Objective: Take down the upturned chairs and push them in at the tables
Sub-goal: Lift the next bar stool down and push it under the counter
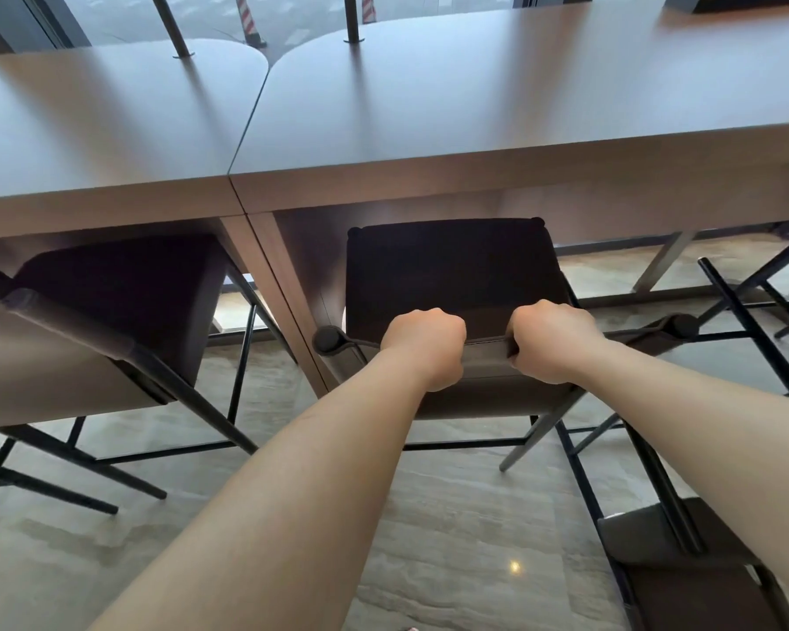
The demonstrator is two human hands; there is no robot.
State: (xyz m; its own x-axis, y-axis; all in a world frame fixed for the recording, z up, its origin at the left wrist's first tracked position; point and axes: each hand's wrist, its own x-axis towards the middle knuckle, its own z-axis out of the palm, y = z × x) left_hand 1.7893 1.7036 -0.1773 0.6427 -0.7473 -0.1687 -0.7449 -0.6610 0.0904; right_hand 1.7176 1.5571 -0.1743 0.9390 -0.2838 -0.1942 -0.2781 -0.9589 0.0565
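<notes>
Both hands, left (424,346) and right (550,341), are gripping closed on the chair's backrest (486,352); its seat (452,271) is lying straight ahead beneath the table's near edge (474,179).

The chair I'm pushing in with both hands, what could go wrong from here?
1. The chair sits close to the table leg on its left, so its frame may knock it.
2. The left hand and right hand grip the backrest top, so knuckles could meet the table edge if pushed deep.

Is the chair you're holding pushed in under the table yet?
Partly in. The chair stands upright, its seat front under the table edge; both hands grip its backrest.
</notes>
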